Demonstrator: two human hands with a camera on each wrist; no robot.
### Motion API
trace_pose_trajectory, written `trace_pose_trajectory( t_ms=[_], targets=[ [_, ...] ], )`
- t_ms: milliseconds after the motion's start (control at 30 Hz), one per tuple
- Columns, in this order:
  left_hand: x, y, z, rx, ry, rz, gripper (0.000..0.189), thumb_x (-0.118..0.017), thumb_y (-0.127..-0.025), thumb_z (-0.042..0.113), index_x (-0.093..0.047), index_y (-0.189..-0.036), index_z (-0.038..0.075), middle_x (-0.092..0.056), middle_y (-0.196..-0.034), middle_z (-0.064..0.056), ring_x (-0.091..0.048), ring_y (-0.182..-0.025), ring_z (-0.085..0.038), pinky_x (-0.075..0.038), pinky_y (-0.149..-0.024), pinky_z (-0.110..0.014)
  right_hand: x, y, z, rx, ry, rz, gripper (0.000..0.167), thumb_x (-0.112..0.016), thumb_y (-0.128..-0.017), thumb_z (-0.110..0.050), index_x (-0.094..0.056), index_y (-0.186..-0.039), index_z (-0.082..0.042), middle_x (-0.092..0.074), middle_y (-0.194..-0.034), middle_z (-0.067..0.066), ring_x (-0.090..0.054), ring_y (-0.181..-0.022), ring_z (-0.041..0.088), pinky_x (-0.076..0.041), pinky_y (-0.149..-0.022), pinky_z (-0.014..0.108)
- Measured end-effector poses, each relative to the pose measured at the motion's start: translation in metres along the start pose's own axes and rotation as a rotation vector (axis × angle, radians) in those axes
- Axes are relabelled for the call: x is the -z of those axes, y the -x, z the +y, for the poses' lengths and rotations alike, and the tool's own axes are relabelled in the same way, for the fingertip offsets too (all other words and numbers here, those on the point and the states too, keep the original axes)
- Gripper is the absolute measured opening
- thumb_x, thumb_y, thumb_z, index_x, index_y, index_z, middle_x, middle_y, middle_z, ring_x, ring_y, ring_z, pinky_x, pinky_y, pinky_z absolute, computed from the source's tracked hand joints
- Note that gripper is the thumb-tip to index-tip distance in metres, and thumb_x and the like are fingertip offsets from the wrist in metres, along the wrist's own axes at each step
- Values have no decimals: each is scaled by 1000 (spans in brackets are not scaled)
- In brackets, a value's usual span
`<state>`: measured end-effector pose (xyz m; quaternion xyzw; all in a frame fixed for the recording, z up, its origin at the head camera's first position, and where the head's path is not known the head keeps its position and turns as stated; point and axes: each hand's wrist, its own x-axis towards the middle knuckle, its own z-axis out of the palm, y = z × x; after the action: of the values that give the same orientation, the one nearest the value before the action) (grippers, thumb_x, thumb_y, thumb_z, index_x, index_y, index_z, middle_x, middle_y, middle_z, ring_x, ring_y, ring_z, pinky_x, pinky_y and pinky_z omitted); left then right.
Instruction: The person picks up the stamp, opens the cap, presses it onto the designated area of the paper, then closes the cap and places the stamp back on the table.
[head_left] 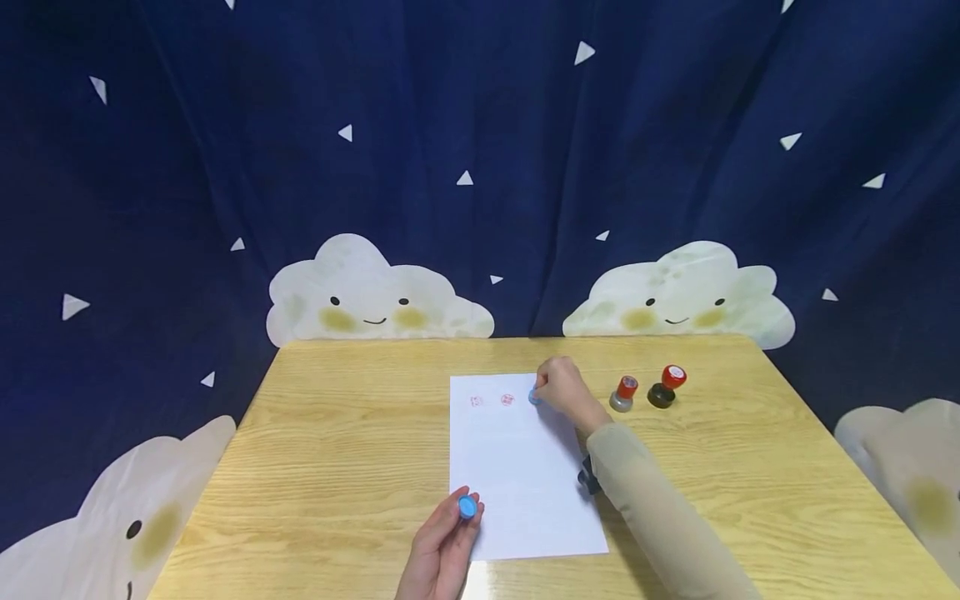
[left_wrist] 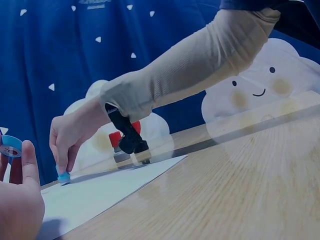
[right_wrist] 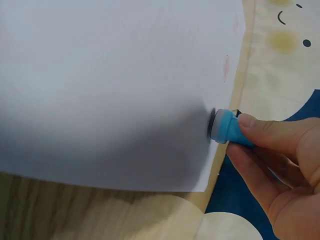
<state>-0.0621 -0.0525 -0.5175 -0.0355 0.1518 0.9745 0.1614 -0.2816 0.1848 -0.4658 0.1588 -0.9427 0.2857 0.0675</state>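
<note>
My right hand [head_left: 564, 390] pinches a small blue stamp [right_wrist: 235, 129] between thumb and fingers, over the upper right corner of a white sheet of paper [head_left: 525, 475]. Its face is right at the paper in the right wrist view, with a dark shadow beside it. To the left of the stamp, two round red imprints [head_left: 507, 400] run along the sheet's top edge. Near the lower left edge of the paper, my left hand [head_left: 442, 546] holds a round blue cap [head_left: 467, 507] in its fingertips, its hollow side turned up toward the head view.
Right of the paper stand two other stamps: a red one with a grey base [head_left: 623, 395] and a red-knobbed one with a black base [head_left: 666, 387]. The wooden table [head_left: 337, 450] ends at a dark blue curtain [head_left: 420, 125] with cloud figures. A black camera [head_left: 588, 477] sits under my right wrist.
</note>
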Motion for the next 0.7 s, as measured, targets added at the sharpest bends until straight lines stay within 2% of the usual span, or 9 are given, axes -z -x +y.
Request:
trace_pose_trajectory(
  t_ms=[167, 267, 367, 467, 700],
  targets=[
    [-2, 0, -1, 3, 1, 28, 20, -45, -103, -1, -60, -115, -4, -49, -120, -18, -59, -114, -21, -35, -115, -28, 10, 4, -1, 44, -3, 46, 35, -80, -65, 9, -55, -49, -10, -50, -56, -4, -44, -57, 13, -38, -51, 24],
    [-2, 0, -1, -3, -16, 19, 20, -45, -103, 0, -61, -115, -3, -50, -120, -17, -60, -114, -21, -35, -114, -28, 20, 7, -9, 7, -25, 24, 36, -80, -68, 9, -55, -50, -10, -51, -56, -3, -44, -58, 14, -38, -50, 24],
    [-2, 0, 0, -11, -24, -22, 22, -43, -104, 2, -62, -115, -1, -53, -119, -16, -60, -115, -20, -35, -114, -27, 30, 9, -19, -30, -39, 8, 36, -80, -71, 8, -56, -51, -10, -52, -55, -2, -45, -58, 15, -38, -50, 24],
    [-1, 1, 1, -18, -9, -67, 24, -41, -105, 2, -62, -117, -1, -56, -119, -15, -60, -115, -20, -35, -114, -26, 38, 12, -29, -27, -48, 18, 35, -81, -71, 6, -57, -52, -10, -53, -56, -3, -46, -58, 14, -39, -51, 23],
    [2, 1, 2, -20, 38, -133, 30, -35, -106, 2, -61, -119, -3, -56, -120, -18, -60, -118, -23, -34, -114, -27, 53, 28, -67, 91, -95, 51, 34, -83, -70, 5, -59, -53, -11, -57, -57, -5, -49, -54, 10, -43, -48, 23]
  ],
)
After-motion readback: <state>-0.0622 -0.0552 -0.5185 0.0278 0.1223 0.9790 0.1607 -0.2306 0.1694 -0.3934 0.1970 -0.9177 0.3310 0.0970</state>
